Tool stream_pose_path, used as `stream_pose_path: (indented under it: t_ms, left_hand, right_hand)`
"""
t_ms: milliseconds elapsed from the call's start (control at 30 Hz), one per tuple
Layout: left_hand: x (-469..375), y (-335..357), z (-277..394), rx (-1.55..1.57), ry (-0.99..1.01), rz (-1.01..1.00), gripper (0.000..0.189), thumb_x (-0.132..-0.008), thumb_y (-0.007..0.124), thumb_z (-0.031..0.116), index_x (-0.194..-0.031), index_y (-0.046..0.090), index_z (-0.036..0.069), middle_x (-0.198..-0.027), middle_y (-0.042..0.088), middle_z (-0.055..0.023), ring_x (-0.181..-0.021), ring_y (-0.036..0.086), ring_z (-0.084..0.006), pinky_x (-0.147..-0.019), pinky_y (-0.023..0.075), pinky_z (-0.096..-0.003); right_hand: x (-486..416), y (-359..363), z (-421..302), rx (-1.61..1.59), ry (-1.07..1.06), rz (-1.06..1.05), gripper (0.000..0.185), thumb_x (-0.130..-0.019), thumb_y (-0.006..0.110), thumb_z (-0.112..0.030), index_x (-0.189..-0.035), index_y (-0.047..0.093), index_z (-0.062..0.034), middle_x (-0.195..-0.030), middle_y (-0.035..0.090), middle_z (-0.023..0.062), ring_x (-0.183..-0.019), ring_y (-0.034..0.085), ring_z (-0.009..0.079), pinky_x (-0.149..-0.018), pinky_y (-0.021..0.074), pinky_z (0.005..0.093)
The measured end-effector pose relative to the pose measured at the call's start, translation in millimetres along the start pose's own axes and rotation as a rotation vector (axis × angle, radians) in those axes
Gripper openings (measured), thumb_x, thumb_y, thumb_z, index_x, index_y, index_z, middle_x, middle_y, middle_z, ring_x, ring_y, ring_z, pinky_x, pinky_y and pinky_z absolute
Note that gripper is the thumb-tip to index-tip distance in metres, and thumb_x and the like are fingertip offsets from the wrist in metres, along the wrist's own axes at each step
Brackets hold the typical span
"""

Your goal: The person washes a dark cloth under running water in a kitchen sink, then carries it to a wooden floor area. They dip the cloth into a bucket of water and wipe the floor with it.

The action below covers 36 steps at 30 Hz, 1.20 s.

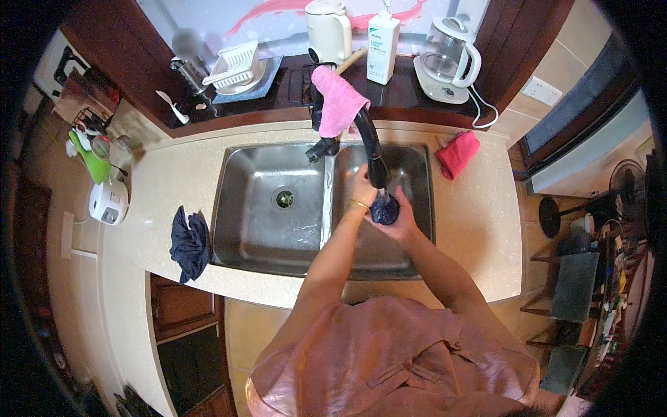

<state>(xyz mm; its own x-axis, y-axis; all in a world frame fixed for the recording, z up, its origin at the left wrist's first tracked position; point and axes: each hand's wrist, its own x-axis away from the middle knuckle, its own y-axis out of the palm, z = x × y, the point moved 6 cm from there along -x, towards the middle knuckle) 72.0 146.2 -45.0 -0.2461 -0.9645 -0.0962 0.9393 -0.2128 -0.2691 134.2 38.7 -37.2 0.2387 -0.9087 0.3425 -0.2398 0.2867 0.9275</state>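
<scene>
Water runs from the black faucet (371, 151) onto a small dark blue item (385, 209), wet and bunched, which looks like cloth. It rests in my right hand (400, 221), whose palm and fingers cup it from below and the right. My left hand (363, 188), with a gold bracelet at the wrist, is at the item's left side, partly behind the faucet; whether its fingers grip the item cannot be told. Both hands are over the right basin (417, 245) of the steel double sink. A pink cloth (338, 101) drapes over the faucet.
Left of the left basin (266, 234), a dark blue cloth (189, 245) lies crumpled on the counter. A red folded cloth (458, 155) lies right of the sink. On the ledge behind stand a white pump bottle (383, 49), a glass kettle (448, 54) and a white dish rack (234, 65).
</scene>
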Motion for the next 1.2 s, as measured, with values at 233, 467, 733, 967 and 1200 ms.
stream_pose_path:
  t_ms: [233, 467, 733, 967, 1200]
  left_hand:
    - [62, -8, 127, -0.22, 0.6, 0.081, 0.039, -0.063, 0.074, 0.025, -0.095, 0.06, 0.008, -0.101, 0.059, -0.0118, -0.095, 0.052, -0.0357, -0.089, 0.038, -0.0456]
    - [45, -8, 112, -0.197, 0.259, 0.017, 0.02, -0.069, 0.07, 0.021, -0.084, 0.066, 0.009, -0.075, 0.061, -0.0084, -0.087, 0.057, -0.0347, -0.077, 0.0454, -0.0415]
    - [53, -17, 84, -0.199, 0.569, -0.025, 0.045, -0.074, 0.068, 0.03, -0.113, 0.06, 0.007, -0.121, 0.051, -0.0193, -0.111, 0.047, -0.0396, -0.096, 0.0366, -0.0457]
    - [73, -3, 120, -0.267, 0.559, -0.159, 0.038, -0.065, 0.073, 0.023, -0.1, 0.064, 0.013, -0.108, 0.055, -0.0165, -0.103, 0.048, -0.0386, -0.093, 0.0362, -0.0463]
    - [61, 3, 113, -0.234, 0.529, 0.072, 0.012, -0.072, 0.07, 0.018, -0.076, 0.063, 0.008, -0.075, 0.061, -0.0134, -0.076, 0.056, -0.0345, -0.071, 0.0453, -0.0413]
  right_hand:
    - [-50, -34, -51, 0.071, -0.214, -0.22, 0.041, -0.092, 0.047, -0.046, -0.107, 0.057, -0.0093, -0.103, 0.064, 0.0065, -0.098, 0.06, 0.0245, -0.088, 0.0473, 0.0402]
    - [-34, -18, 0, 0.037, 0.047, -0.1, 0.048, -0.087, 0.052, -0.047, -0.118, 0.054, -0.0099, -0.118, 0.058, 0.0104, -0.112, 0.054, 0.0254, -0.096, 0.0424, 0.0475]
    - [-17, 8, -27, 0.089, 0.065, -0.271, 0.046, -0.092, 0.048, -0.046, -0.122, 0.052, -0.0123, -0.119, 0.058, 0.008, -0.106, 0.057, 0.0254, -0.095, 0.0426, 0.0427]
    - [-30, 6, -11, 0.035, -0.103, -0.5, 0.047, -0.091, 0.05, -0.041, -0.127, 0.049, -0.0098, -0.123, 0.054, 0.0084, -0.106, 0.056, 0.0231, -0.097, 0.0409, 0.0372]
    - [-34, 10, -6, 0.005, 0.131, -0.081, 0.038, -0.094, 0.041, -0.04, -0.109, 0.058, -0.0095, -0.102, 0.062, 0.0094, -0.094, 0.061, 0.0239, -0.086, 0.0483, 0.0446]
